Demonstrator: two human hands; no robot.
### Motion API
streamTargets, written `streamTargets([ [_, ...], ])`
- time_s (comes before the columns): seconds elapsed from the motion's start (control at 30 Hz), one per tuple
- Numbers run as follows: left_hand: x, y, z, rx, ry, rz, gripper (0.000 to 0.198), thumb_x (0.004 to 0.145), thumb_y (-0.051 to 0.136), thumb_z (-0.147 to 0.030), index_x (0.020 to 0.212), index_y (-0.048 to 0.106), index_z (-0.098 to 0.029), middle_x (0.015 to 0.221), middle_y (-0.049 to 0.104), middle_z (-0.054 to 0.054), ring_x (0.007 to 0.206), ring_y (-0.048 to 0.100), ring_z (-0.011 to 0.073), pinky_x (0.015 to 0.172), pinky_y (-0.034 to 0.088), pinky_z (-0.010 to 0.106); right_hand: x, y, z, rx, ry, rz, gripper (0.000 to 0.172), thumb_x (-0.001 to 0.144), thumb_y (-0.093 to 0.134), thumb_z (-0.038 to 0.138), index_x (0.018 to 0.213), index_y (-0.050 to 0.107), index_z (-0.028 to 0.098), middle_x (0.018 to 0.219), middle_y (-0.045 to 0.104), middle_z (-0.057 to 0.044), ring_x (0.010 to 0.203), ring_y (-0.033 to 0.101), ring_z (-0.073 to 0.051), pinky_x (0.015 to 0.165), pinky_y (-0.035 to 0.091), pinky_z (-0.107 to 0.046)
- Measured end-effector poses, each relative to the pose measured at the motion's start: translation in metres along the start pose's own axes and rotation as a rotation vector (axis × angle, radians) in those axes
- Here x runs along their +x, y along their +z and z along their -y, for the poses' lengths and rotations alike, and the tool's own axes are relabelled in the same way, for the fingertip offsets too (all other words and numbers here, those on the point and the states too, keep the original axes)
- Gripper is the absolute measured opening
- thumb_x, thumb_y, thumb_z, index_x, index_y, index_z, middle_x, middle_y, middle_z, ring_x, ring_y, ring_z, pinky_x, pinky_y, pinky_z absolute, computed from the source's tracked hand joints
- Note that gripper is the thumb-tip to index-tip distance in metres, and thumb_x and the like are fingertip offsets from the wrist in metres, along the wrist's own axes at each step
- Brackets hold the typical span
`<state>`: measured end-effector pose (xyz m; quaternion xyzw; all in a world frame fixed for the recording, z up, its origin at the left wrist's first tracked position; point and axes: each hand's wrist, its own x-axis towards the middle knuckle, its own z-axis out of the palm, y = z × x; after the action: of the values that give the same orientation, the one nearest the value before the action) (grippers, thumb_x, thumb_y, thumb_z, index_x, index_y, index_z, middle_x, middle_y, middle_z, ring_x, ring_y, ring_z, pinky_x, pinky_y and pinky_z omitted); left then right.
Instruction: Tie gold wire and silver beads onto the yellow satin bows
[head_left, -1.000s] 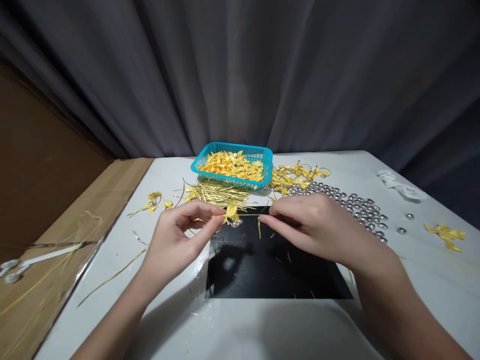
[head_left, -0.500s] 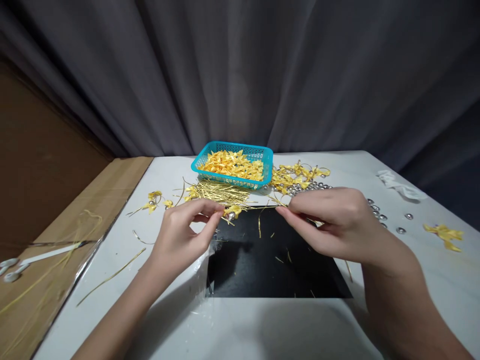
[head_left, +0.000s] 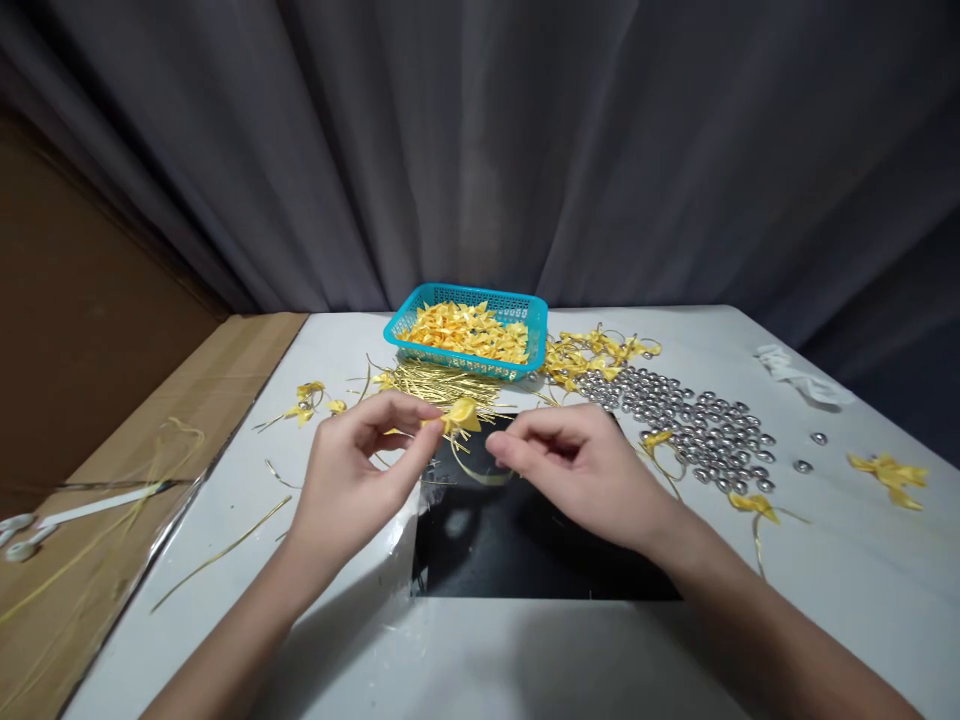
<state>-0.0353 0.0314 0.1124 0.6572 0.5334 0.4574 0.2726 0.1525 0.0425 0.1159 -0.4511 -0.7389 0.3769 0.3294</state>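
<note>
My left hand (head_left: 352, 475) pinches a small yellow ribbon bow (head_left: 461, 413) between thumb and fingertips, held just above the back edge of a black mat (head_left: 525, 550). My right hand (head_left: 577, 465) is closed in a pinch on a thin gold cord (head_left: 472, 472) that curves down from the bow toward its fingertips. Both hands hover over the mat, close together.
A teal basket (head_left: 525, 310) of yellow bows stands at the back. In front of it lies a bundle of gold cords (head_left: 442, 384). Finished bows (head_left: 592, 352) and several silver bells (head_left: 697, 425) lie to the right. Cardboard (head_left: 135, 440) borders the white table (head_left: 525, 660) at left.
My right hand has moved left and nearer the bow, and the gold cord now loops between the two hands. The bells it covered show again. My left hand has barely shifted.
</note>
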Motion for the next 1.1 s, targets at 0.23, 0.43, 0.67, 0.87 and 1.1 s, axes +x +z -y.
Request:
streamTargets([
  [0.23, -0.003, -0.001, -0.007, -0.185, -0.08, 0.103, 0.004, 0.075, 0.067, -0.021, 0.072, 0.066, -0.018, 0.067, 0.067, -0.003, 0.061, 0.063, 0.0074, 0.058, 0.051, 0.012, 0.002, 0.011, 0.003, 0.23, 0.125, 0.089, 0.033, 0.079, 0.058, 0.039, 0.059, 0.049, 0.014, 0.051, 0.032, 0.005, 0.049, 0.025, -0.005, 0.045, 0.02, -0.02],
  [0.43, -0.002, -0.002, -0.007, -0.454, -0.216, 0.187, 0.004, 0.076, 0.067, -0.022, 0.076, 0.066, -0.019, 0.063, 0.067, -0.003, 0.058, 0.065, 0.0078, 0.059, 0.053, 0.014, 0.001, 0.01, 0.007, 0.275, 0.163, 0.114, 0.028, 0.079, 0.057, 0.036, 0.063, 0.052, 0.013, 0.054, 0.031, 0.005, 0.05, 0.024, -0.005, 0.046, 0.019, -0.021],
  [0.67, -0.003, 0.001, -0.006, -0.537, -0.248, 0.177, 0.006, 0.075, 0.068, -0.017, 0.073, 0.062, -0.018, 0.059, 0.063, -0.005, 0.054, 0.065, 0.0066, 0.058, 0.054, 0.013, 0.002, 0.016, 0.004, 0.421, 0.16, 0.117, 0.025, 0.077, 0.062, 0.037, 0.073, 0.053, 0.014, 0.059, 0.038, 0.004, 0.052, 0.028, -0.005, 0.047, 0.022, -0.02],
  [0.87, 0.0, 0.0, -0.003, -0.526, -0.217, 0.117, 0.011, 0.074, 0.068, -0.016, 0.071, 0.058, -0.017, 0.06, 0.062, -0.005, 0.054, 0.065, 0.0068, 0.057, 0.053, 0.013, 0.003, 0.003, 0.001, 0.272, 0.16, 0.074, 0.018, 0.076, 0.062, 0.027, 0.088, 0.055, 0.015, 0.052, 0.032, 0.009, 0.045, 0.029, -0.004, 0.043, 0.023, -0.017],
  [1.1, -0.003, 0.0, -0.002, -0.514, -0.203, 0.101, 0.012, 0.076, 0.066, -0.017, 0.072, 0.054, -0.018, 0.061, 0.063, -0.005, 0.055, 0.064, 0.0066, 0.058, 0.053, 0.013, -0.005, 0.004, 0.002, 0.051, -0.061, 0.003, 0.019, 0.08, 0.059, 0.035, 0.083, 0.056, 0.016, 0.058, 0.041, 0.006, 0.045, 0.029, -0.004, 0.041, 0.023, -0.018],
])
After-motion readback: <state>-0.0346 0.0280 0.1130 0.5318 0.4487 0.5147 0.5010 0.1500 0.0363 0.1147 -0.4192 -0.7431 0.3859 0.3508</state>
